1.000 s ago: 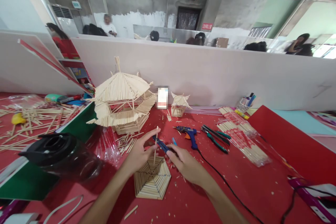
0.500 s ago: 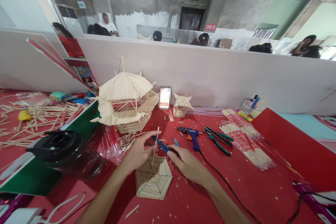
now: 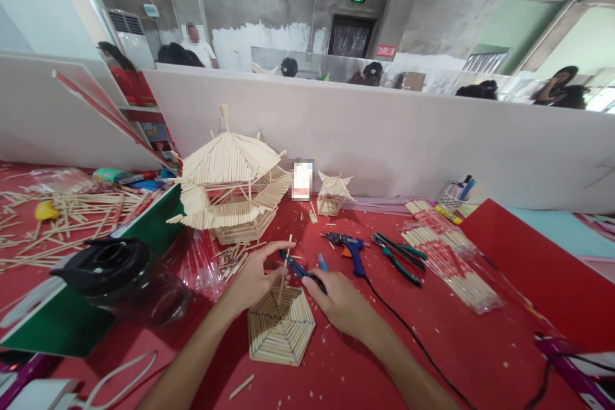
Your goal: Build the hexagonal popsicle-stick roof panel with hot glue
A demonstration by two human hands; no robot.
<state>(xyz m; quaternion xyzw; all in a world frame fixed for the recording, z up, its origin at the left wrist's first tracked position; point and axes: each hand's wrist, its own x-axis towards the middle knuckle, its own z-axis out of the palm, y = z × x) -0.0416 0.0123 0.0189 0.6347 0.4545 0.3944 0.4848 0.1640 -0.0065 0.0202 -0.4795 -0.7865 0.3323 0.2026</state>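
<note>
My left hand (image 3: pixel 259 274) pinches a thin wooden stick (image 3: pixel 287 255), which stands nearly upright above the far edge of a hexagonal stick panel (image 3: pixel 282 330). Blue-handled pliers (image 3: pixel 296 266) are in my right hand (image 3: pixel 336 300), their head at the stick. Whether the jaws touch the stick is too small to tell. The panel lies flat on the red table, with concentric rows of sticks. Behind my left hand stands a large pavilion model (image 3: pixel 230 179) made of sticks. A small stick pavilion (image 3: pixel 334 193) sits farther back, right of a phone (image 3: pixel 302 180).
A blue glue gun (image 3: pixel 353 250) with a black cord and green-handled pliers (image 3: pixel 401 259) lie on the right, near bagged sticks (image 3: pixel 456 259). A dark bottle (image 3: pixel 129 282) and loose sticks (image 3: pixel 86 218) are at left. Behind the table (image 3: pixel 408 365) rises a white partition (image 3: pixel 408 141).
My right hand has shifted slightly right, and more of the pliers' dark handle shows. My left hand still holds the stick in about the same place.
</note>
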